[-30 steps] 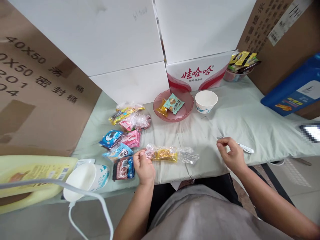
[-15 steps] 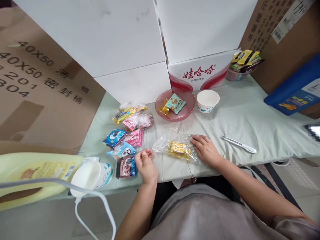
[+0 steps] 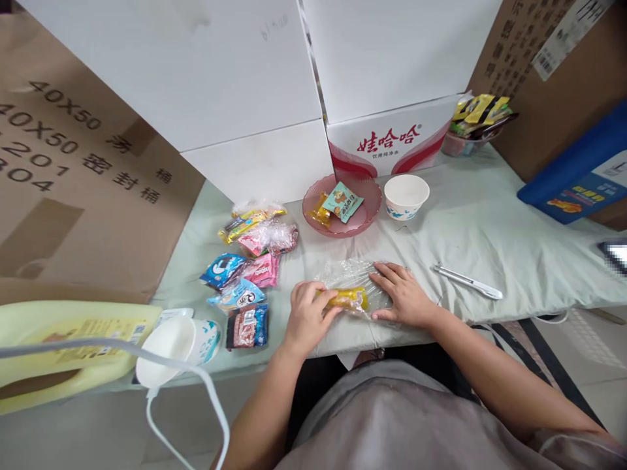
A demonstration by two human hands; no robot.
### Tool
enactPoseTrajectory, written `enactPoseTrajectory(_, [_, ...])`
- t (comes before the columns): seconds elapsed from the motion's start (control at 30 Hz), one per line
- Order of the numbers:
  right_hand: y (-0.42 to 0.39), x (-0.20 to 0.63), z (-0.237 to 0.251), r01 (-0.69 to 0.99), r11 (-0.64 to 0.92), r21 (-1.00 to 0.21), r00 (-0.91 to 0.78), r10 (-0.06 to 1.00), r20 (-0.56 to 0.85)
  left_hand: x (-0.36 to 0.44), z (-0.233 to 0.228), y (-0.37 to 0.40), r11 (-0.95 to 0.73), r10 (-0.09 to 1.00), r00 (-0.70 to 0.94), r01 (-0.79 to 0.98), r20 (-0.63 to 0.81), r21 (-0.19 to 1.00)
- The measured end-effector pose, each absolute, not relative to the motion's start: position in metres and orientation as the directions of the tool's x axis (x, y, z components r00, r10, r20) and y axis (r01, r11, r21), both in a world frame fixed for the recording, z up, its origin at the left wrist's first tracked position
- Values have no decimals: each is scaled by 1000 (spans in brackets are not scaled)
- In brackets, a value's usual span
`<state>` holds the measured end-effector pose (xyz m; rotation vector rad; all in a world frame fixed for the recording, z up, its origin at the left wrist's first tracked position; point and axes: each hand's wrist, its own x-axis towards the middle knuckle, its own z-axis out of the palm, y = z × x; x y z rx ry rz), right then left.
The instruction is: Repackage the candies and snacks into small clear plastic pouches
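Left hand (image 3: 307,314) has moved right from beside the dark snack packet (image 3: 247,326) and now grips the left end of the yellow snack in clear wrapper (image 3: 349,297). Right hand (image 3: 402,295), at the utility knife (image 3: 467,282) a second ago, now lies flat on the wrapper's right part. Wrapper appears bunched shorter than before.

bare forearms with no sleeves in view, grey top over the lap, dark trousers beneath

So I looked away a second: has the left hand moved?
Yes. The left hand went right, away from the snack pile, onto the yellow packet.
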<state>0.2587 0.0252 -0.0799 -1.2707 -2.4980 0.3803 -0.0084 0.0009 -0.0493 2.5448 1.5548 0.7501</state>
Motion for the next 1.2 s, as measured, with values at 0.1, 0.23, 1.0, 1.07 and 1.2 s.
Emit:
enactPoseTrajectory(0.1, [25,258,-81,730,591,-343,-584,800,137,-21,-43,-22,-515,841,397,795,368,321])
enactPoseTrajectory(0.23, [25,257,-82,738,595,-320,-593,797,115,-33,-35,-46,-526,848,465,793,253,307])
enactPoseTrajectory(1.0, [23,257,-85,729,606,-320,-590,792,157,10,-42,-2,-435,878,388,891,282,131])
enactPoseTrajectory(1.07, [23,257,-84,729,606,-319,-589,792,158,10,-43,5,-482,866,430,854,256,197])
enactPoseTrajectory(1.2, [24,256,-80,728,599,-333,-589,795,142,4,-42,20,-470,875,378,812,303,345])
